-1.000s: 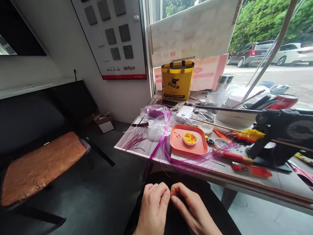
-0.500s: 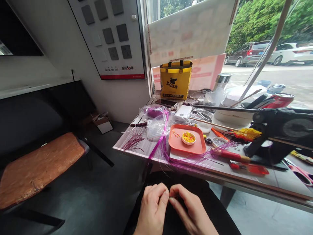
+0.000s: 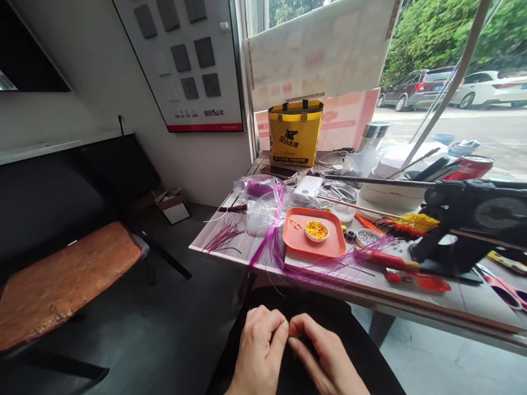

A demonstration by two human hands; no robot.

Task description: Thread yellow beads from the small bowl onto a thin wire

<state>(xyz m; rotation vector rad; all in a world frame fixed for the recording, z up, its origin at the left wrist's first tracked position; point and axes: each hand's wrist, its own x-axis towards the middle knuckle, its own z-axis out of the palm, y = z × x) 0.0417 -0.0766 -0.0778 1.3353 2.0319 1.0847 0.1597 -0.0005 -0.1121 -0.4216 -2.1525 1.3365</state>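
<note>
Over my lap, in front of the table edge, my left hand [image 3: 263,343] is closed, thumb pressed against the curled fingers. Close beside it, my right hand [image 3: 317,345] pinches thumb and forefinger together, its tips almost touching the left thumb. Whatever lies between the fingertips is too small to make out. Beyond the hands, an orange tray [image 3: 294,247] carries a small white bowl [image 3: 316,239] of yellow and orange bits. Long purple strands [image 3: 272,249] trail over the table's front edge, with shorter dark red strands [image 3: 224,237] to their left.
A yellow bag [image 3: 295,137] stands at the table's back. A black clamp-like device [image 3: 477,219], a red-handled tool [image 3: 387,260], a red brush [image 3: 420,281] and scissors [image 3: 500,288] crowd the right side. A brown-seated chair [image 3: 74,274] stands at left.
Both hands have shifted very slightly to the right in view and keep their pinched pose close together. The things on the table have not moved.
</note>
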